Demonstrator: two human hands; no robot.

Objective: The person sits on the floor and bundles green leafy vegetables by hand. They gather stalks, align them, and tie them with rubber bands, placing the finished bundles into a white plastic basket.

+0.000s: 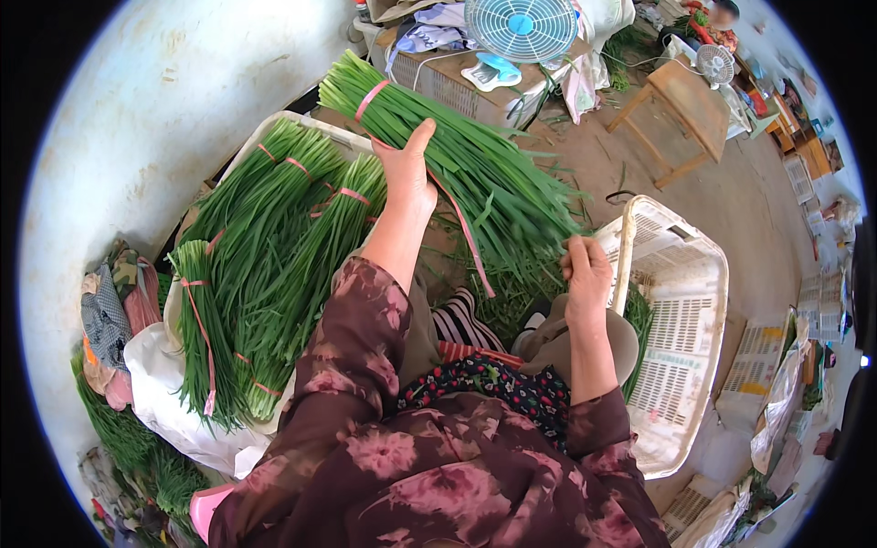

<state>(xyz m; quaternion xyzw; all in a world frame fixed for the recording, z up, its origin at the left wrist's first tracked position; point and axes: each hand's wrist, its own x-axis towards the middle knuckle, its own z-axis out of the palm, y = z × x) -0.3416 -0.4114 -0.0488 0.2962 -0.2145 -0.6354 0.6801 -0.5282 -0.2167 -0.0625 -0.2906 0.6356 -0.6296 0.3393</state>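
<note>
My left hand (405,161) is closed round a large bundle of green garlic chives (473,164), with the thumb on top. A pink band (371,100) circles the pale cut ends, and a loose pink strip (467,229) hangs below my hand. The bundle slants from upper left to lower right. At its leafy tips my right hand (586,270) has its fingers curled together; whether they pinch a leaf is too small to tell. To the left, several banded chive bundles (274,240) lie in a white plastic crate (339,135).
A second white crate (685,356), with some greens inside, stands by my right knee. Loose leaves (514,294) litter the floor between my legs. Ahead are a blue fan (521,27) on a box and a wooden stool (688,103). Another person (716,31) sits at the far upper right.
</note>
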